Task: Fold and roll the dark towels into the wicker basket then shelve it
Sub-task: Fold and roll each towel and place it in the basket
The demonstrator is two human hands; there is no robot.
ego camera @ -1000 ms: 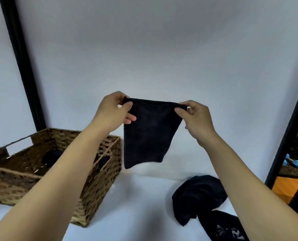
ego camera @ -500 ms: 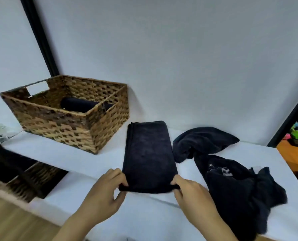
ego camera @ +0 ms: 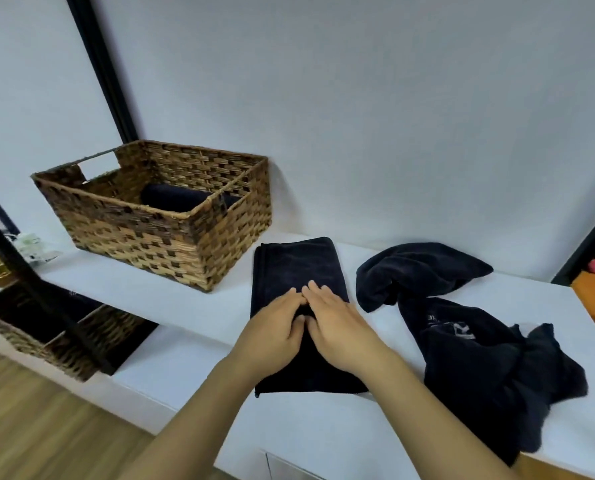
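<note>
Half a second ago I was pinching the near edge of the folded dark rectangular towel (ego camera: 298, 268); now my left hand (ego camera: 275, 327) and right hand (ego camera: 337, 323) lie side by side on its middle, fingers (ego camera: 318, 292) straight and flat, pressing it onto the white surface (ego camera: 185, 341) and gripping nothing. Just left of the towel stands the brown woven wicker basket (ego camera: 157, 233) with a rolled dark towel (ego camera: 175, 197) inside, and to the right lies a crumpled heap of dark towels (ego camera: 469, 327).
</note>
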